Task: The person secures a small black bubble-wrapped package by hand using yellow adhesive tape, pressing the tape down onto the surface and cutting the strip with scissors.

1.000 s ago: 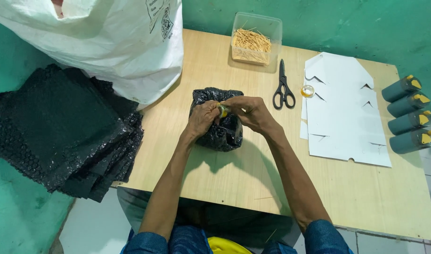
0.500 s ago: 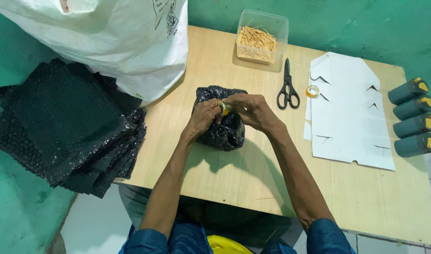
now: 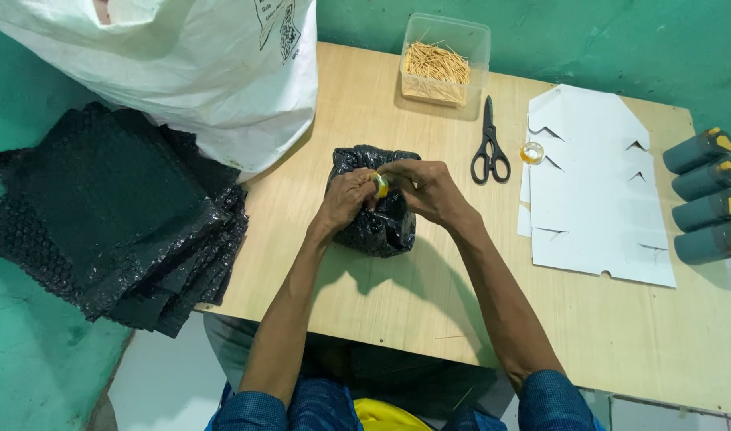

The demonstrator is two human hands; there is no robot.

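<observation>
A lumpy bundle wrapped in black bubble wrap lies on the wooden table. Both of my hands rest on top of it. My left hand pinches a small yellow roll of clear tape against the bundle. My right hand meets it from the right, fingers bent at the roll and pressing on the wrap. Whether a strip of tape runs between them is too small to tell.
A stack of black bubble-wrap sheets lies at the left edge. A big white sack sits behind. Farther back stand a clear tub of wooden sticks, black scissors, a second tape roll, white cut cardboard and several grey-and-yellow cylinders.
My hands stay on the bundle with only small finger shifts around the tape roll. The view has drifted slightly.
</observation>
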